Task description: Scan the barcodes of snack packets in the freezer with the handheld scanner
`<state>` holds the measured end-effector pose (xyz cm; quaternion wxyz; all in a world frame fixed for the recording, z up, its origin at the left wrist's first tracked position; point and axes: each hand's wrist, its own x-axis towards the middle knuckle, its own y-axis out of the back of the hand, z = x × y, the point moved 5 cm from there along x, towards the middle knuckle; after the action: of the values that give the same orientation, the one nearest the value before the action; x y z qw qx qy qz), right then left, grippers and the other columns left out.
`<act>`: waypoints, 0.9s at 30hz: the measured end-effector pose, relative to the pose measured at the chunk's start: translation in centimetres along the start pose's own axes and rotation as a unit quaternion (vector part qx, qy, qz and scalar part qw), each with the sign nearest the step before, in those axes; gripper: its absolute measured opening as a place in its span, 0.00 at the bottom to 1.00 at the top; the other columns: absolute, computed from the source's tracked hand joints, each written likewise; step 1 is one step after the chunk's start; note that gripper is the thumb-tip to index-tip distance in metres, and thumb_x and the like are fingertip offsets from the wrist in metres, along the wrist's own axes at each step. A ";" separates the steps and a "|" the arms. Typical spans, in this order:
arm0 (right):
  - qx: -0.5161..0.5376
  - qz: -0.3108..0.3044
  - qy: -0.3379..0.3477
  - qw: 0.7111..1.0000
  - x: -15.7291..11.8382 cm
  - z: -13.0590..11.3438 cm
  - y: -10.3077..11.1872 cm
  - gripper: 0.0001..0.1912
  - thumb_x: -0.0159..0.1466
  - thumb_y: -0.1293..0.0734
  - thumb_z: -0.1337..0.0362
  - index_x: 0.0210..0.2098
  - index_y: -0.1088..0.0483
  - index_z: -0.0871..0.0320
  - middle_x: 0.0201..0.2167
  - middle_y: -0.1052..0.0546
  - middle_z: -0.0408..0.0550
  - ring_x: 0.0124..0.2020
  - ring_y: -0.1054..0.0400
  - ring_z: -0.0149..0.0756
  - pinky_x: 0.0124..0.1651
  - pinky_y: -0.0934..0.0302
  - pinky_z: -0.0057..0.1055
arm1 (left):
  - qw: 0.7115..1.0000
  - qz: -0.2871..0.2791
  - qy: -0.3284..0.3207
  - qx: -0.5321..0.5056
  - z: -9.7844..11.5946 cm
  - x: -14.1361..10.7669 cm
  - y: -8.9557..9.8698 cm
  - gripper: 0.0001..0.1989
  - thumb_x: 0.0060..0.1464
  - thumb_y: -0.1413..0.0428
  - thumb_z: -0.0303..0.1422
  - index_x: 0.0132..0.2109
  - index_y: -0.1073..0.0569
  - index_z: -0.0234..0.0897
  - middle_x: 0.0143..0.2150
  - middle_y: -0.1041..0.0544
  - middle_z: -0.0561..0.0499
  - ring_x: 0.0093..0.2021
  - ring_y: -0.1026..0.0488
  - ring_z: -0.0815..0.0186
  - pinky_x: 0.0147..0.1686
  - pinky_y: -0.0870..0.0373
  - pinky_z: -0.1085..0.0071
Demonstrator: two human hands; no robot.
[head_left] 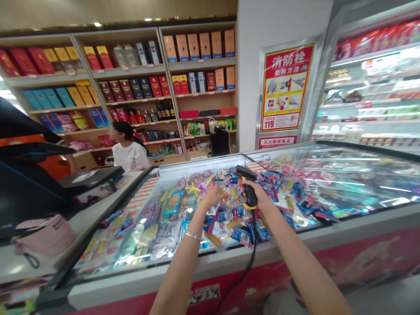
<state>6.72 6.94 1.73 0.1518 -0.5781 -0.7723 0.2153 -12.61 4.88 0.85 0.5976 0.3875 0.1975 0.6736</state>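
A black and yellow handheld scanner (251, 194) is gripped by my right hand (257, 192), its head pointing up and to the left. From its handle a black cable hangs over the freezer's front edge. To the left, my left hand (215, 197) reaches over the pile with its fingers spread toward a clear wrapped snack (231, 199); whether the fingertips touch it I cannot tell. Blue packets (243, 235) and other small wrapped snacks lie heaped on the glass top around both hands.
The glass-topped freezer (183, 267) spans the front. At left are a counter with a pink bag (46, 236) and a dark machine. Behind it is a person in white (131, 155). Shelves of boxes (141, 70) line the back wall; a refrigerated display (374, 96) is at right.
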 end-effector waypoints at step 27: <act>0.028 -0.043 -0.082 0.995 1.2 2.2 0.2 0.14 0.61 0.38 0.59 0.36 0.27 0.63 0.19 0.26 0.49 0.15 0.36 0.31 0.18 0.39 0.26 | 0.906 0.191 0.012 -0.377 -1.9 -0.6 3.2 0.24 0.42 0.39 0.39 0.20 0.50 0.40 0.44 0.21 0.44 0.47 0.24 0.56 0.36 0.23 0.64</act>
<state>5.47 7.75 -0.29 0.1133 -0.5206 -0.7998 0.2765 -16.12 3.99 1.78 0.5566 0.1555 -0.1424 0.8035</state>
